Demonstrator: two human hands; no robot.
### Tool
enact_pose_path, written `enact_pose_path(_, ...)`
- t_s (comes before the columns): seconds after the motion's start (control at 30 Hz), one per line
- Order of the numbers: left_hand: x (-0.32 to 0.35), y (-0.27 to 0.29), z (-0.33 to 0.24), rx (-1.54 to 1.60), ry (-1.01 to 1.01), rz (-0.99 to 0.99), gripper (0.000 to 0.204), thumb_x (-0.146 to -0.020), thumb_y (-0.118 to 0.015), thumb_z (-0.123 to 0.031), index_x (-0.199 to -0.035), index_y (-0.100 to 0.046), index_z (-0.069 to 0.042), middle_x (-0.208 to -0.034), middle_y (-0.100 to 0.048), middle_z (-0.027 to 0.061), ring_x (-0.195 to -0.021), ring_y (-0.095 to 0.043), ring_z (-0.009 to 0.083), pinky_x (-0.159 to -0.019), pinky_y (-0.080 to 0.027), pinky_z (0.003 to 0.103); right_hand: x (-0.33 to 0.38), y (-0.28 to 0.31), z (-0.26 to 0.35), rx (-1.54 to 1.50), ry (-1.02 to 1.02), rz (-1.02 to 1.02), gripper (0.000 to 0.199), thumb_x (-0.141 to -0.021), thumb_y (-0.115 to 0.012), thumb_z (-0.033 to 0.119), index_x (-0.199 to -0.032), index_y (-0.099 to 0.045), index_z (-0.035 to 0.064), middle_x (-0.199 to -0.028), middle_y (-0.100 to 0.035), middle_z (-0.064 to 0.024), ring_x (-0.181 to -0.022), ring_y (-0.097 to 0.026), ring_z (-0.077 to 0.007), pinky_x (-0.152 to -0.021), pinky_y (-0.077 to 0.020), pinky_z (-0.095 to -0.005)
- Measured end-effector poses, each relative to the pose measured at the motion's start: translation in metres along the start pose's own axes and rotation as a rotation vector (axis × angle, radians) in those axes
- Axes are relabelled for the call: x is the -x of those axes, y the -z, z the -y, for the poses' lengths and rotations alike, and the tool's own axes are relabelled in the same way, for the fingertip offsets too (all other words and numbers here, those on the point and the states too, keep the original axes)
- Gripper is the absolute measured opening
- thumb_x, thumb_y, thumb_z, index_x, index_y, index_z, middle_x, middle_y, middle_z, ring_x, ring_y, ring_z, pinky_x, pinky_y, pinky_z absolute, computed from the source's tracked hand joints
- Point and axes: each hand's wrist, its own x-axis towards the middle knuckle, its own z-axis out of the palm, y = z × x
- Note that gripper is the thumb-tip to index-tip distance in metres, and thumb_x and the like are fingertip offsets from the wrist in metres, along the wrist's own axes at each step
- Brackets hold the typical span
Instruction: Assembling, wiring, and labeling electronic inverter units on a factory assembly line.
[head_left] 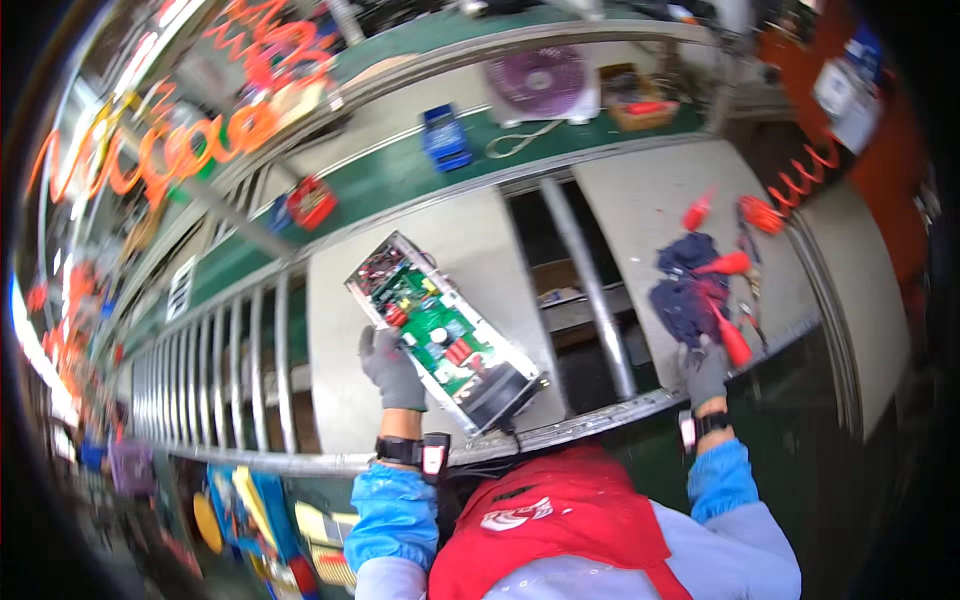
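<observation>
An open metal casing with a green circuit board (440,332) lies slanted on the pale work board, a black part at its near end. My left hand (393,372), in a grey glove, grips the left side wall of the casing; some of its fingertips are hidden at the edge. Off to the right, my gloved right hand (703,372) is open, its fingers stretched toward a bunched dark blue cloth (680,290). Red-handled tools (735,342) lie on and beside the cloth, close to those fingers. Blur hides what kind of tools they are.
Metal rollers (235,370) run along the left, and another roller (590,290) spans the gap between the two boards. Behind stand a blue bin (445,138), a red bin (311,203) and a purple fan (537,80). An orange coiled hose (800,185) hangs at right.
</observation>
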Motion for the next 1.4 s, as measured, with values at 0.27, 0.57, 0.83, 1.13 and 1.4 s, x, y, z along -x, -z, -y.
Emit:
enact_pose_path(0.27, 0.112, -0.004, -0.05, -0.052, 0.107, -0.423, 0.01, -0.081, -0.058, -0.01, -0.091, -0.06, -0.009, -0.076, -0.057, 0.0004, -0.067, -0.055, 0.0126, -0.062, -0.047, 0.028, 0.071, -0.057, -0.11, 1.15, -0.247, 1.219, 0.057, -0.095, -0.056, 0.054, -0.11, -0.058, -0.0017, -0.096, -0.066, -0.014, -0.084, -0.065, -0.0188, -0.076, -0.0544, -0.0327)
enact_pose_path(0.57, 0.117, -0.003, -0.019, -0.094, -0.027, -0.704, 0.075, -0.085, -0.061, -0.011, -0.148, -0.025, 0.004, -0.113, -0.061, 0.0171, -0.09, -0.061, 0.0208, -0.078, -0.05, 0.032, 0.068, -0.124, -0.133, 1.138, -0.022, 1.328, 0.051, -0.094, -0.059, 0.055, -0.093, -0.056, 0.0043, -0.072, -0.055, -0.0001, -0.06, -0.05, -0.0073, -0.053, -0.0407, -0.0246)
enact_pose_path(0.83, 0.133, 0.0, -0.066, -0.27, 0.098, -0.509, 0.065, -0.092, -0.062, -0.017, -0.146, -0.03, 0.001, -0.097, -0.059, 0.0086, -0.073, -0.058, 0.0137, -0.061, -0.05, 0.028, 0.062, -0.115, -0.152, 1.15, -0.105, 1.344, 0.037, -0.102, -0.049, 0.04, -0.1, -0.059, 0.0038, -0.08, -0.054, 0.0019, -0.069, -0.048, -0.0085, -0.062, -0.0398, -0.0256)
enact_pose_path(1.13, 0.166, 0.365, -0.134, -1.28, 0.207, -0.656, 0.034, -0.08, -0.062, -0.033, -0.1, -0.074, -0.008, -0.102, -0.071, 0.0174, -0.097, -0.068, 0.0344, -0.087, -0.052, 0.04, 0.072, -0.038, -0.136, 1.428, -0.338, 1.012, 0.017, -0.097, -0.055, 0.023, -0.093, -0.058, 0.007, -0.072, -0.058, -0.0012, -0.055, -0.051, -0.0084, -0.049, -0.0409, -0.0238)
enact_pose_path(1.4, 0.173, 0.486, -0.229, -1.651, 0.496, -0.615, 0.021, -0.085, -0.064, -0.032, -0.097, -0.076, -0.021, -0.104, -0.072, 0.0111, -0.099, -0.068, 0.0323, -0.086, -0.054, 0.043, 0.182, 0.028, -0.176, 1.4, -0.268, 0.883, 0.013, -0.096, -0.055, 0.019, -0.093, -0.053, 0.0062, -0.074, -0.057, -0.0047, -0.059, -0.054, -0.0099, -0.051, -0.045, -0.0227)
